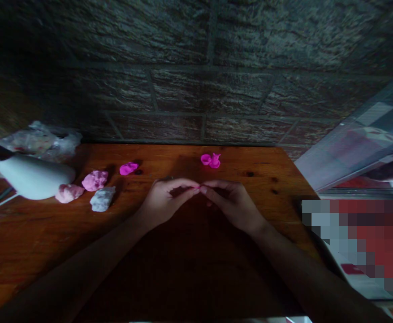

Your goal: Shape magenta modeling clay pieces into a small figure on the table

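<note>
My left hand [165, 197] and my right hand [229, 199] meet above the middle of the wooden table. Their thumbs and forefingers pinch a tiny bit of pink modelling clay [199, 187] between them, mostly hidden by the fingertips. Beyond my hands stand small shaped pieces of bright pink clay [211, 160]; one looks like a little cup. To the left lies a magenta lump of clay [128, 168]. Farther left are a pink lump [95, 180], a paler pink lump [69, 193] and a grey-white lump [102, 199].
A white tapered object [38, 177] lies at the left, with a crumpled clear plastic bag [45, 139] behind it. A stone-block wall [183, 89] rises along the far edge of the wooden table [256, 161]. Past its right edge is a blurred-out area [371, 242].
</note>
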{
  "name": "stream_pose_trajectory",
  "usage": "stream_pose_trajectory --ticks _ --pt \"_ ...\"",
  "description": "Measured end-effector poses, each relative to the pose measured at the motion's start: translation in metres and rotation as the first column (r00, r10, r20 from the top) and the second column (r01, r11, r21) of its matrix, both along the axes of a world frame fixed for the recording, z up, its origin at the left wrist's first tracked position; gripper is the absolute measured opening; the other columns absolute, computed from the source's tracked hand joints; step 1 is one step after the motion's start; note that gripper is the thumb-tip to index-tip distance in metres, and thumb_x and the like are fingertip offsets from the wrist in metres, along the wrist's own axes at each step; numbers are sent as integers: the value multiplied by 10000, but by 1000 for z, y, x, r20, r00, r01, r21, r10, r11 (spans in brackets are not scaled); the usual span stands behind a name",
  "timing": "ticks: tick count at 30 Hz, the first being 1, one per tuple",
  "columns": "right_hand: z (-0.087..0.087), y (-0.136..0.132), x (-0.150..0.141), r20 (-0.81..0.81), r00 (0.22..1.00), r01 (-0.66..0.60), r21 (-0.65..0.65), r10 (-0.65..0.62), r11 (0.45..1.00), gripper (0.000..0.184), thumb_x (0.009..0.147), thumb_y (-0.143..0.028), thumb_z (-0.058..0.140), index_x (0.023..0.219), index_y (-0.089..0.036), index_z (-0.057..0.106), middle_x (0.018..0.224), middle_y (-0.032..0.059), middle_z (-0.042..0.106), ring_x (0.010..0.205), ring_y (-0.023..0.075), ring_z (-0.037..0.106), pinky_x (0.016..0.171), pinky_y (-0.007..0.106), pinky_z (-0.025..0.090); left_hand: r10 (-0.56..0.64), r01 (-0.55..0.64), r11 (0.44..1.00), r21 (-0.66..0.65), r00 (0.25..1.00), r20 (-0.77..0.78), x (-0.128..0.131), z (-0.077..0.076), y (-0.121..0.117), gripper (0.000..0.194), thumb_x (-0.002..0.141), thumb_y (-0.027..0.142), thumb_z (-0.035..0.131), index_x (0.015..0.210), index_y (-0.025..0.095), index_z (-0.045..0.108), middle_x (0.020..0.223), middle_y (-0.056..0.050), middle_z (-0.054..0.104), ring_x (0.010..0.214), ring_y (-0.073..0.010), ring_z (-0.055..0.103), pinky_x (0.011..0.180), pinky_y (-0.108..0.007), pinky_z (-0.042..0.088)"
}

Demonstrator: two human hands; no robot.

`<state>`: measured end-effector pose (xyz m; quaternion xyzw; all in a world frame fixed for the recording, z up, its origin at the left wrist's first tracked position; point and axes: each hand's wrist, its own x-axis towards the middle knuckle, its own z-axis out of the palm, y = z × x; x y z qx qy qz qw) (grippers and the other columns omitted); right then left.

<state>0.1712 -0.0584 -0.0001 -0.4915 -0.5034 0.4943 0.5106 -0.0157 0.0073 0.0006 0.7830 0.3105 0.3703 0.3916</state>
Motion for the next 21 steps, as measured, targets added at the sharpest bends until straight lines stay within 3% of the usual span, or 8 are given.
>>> stream_pose_trajectory --ticks 7,13,17,21 --pt "1 0 1 -10 1000 -17 -14 16 1000 274 820 -488 783 935 -244 833 848 6 768 634 113 598 618 248 513 -5 8 998 -66 999 47 1 -2 0 127 866 291 748 908 184 803 839 -44 811 687 -146 720 685 -239 587" --pt "6 0 2 -14 1000 -3 -45 2 999 313 818 -518 780 906 -221 822 755 -5 728 598 104 575 581 238 481 -2 15 986 -164 997 79 1 -4 0 177 866 304 755 984 178 793 905 -53 821 728 -151 741 694 -240 610" --pt "7 0 2 -14 1000 -10 -67 9 998 312 833 -515 768 912 -216 815 725 -12 703 590 99 566 561 230 457 8 -3 997 -74 998 58 1 -3 0 165 865 291 763 985 184 797 952 -56 824 810 -167 760 773 -256 614" --pt "6 0 2 -20 1000 -26 -102 24 994 334 810 -531 786 910 -212 806 699 -16 679 590 102 562 547 231 440 -7 9 996 88 1000 -14 0 -1 0 96 906 235 716 936 194 797 894 -31 824 760 -140 751 749 -221 589"
